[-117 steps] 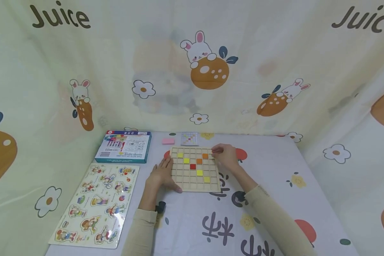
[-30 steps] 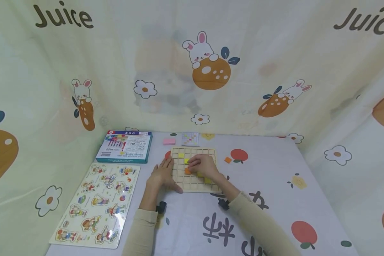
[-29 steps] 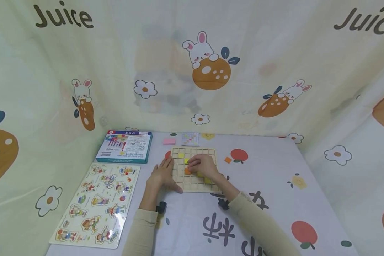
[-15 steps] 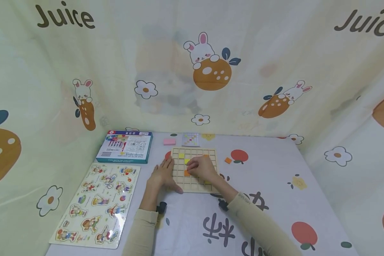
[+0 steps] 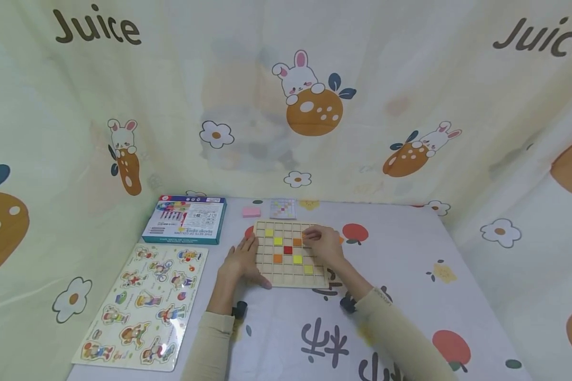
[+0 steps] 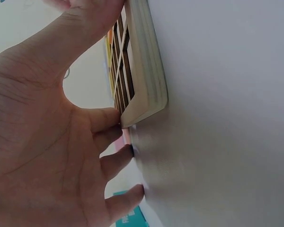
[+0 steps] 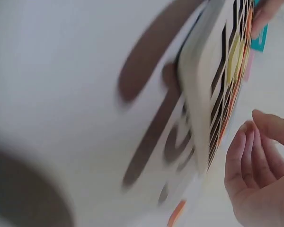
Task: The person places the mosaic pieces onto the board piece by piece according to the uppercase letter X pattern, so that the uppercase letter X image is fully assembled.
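Observation:
A square wooden grid board [image 5: 291, 280] lies on the table in the head view. Its cells hold a red tile [image 5: 288, 250], an orange tile [image 5: 278, 259] lower left, another orange tile [image 5: 297, 242] upper right, and several yellow tiles [image 5: 297, 259]. My left hand [image 5: 240, 263] rests along the board's left side, thumb at the near corner and fingers spread straight. Over the board's right side, my right hand [image 5: 325, 247] hangs with loosely curled fingers and nothing visible between them. In the right wrist view, a loose orange tile [image 7: 176, 213] lies on the cloth beside the board; the hand mostly hides it in the head view.
Behind the board lie a pink block [image 5: 251, 212] and a small pattern card [image 5: 283, 209]. A flat blue-edged box [image 5: 185, 220] stands at the back left, with a picture puzzle board [image 5: 143, 307] in front of it. A printed curtain hangs behind the table.
The right hand placed an orange tile in a lower-left cell, let go and moved right across the board, uncovering the red tile. The left hand has stayed put.

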Tool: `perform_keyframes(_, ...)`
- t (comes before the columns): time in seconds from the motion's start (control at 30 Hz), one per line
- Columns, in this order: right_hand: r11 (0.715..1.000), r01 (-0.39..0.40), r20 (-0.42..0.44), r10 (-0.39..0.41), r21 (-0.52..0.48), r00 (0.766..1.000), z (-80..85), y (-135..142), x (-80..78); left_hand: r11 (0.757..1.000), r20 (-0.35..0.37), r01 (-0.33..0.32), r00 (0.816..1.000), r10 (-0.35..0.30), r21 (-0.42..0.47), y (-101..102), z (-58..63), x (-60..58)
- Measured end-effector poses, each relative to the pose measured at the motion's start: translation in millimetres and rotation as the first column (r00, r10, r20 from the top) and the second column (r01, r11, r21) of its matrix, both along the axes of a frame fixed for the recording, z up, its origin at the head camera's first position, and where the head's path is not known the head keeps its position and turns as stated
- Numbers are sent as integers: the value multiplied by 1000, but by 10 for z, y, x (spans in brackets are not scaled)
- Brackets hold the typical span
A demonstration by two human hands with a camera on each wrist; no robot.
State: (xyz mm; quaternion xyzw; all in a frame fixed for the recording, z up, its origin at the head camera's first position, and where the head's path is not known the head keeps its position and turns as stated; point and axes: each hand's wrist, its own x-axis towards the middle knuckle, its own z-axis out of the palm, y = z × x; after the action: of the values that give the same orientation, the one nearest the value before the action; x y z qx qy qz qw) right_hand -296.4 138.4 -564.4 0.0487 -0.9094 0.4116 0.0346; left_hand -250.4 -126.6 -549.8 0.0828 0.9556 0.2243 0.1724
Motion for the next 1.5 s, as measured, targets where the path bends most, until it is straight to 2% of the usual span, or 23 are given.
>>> perform_keyframes(0.13,993,107,20,-108,58,994,-23,223,-58,1000,-11,2,1000,-2,4,0,29,22)
perform_keyframes(0.3,969,187,32,-194,159,980,-53,490,-130,1000,-21,3,1000,-3,-15,-6,15,20)
perform_keyframes(0.43,954,211,6,-217,211,976,-52,666,-150,1000,-11,7,1000,-7,-21,-7,9,13)
perform_keyframes(0.5,951,212,-1,-217,224,976,-45,732,-142,1000,-12,10,1000,-10,-22,-6,-32,-7)
perform_keyframes(0.67,951,201,33,-214,233,976,-35,807,-133,1000,-21,11,1000,-12,-17,0,-41,4)
perform_keyframes(0.7,952,198,38,-213,234,976,-38,813,-140,1000,-21,11,1000,-11,-16,5,-10,20)
perform_keyframes(0.9,959,200,19,-208,200,978,-50,828,-173,1000,-21,12,1000,-12,-20,-3,-18,10)
perform_keyframes(1.07,972,207,2,-209,112,978,11,781,-167,1000,-8,15,1000,-16,-14,-7,-18,-4)
perform_keyframes(1.1,975,201,2,-202,90,979,27,768,-164,1000,-10,18,1000,-18,-11,-9,-51,-24)
perform_keyframes(1.3,987,162,35,-161,-23,986,169,618,-118,1000,1,9,1000,-9,7,-9,-35,-22)
perform_keyframes(1.33,987,157,40,-156,-30,987,188,583,-109,1000,4,7,1000,-7,5,-6,0,-3)
perform_keyframes(1.5,993,117,74,-114,-32,991,219,395,-60,1000,3,13,1000,-13,-17,-4,7,1)
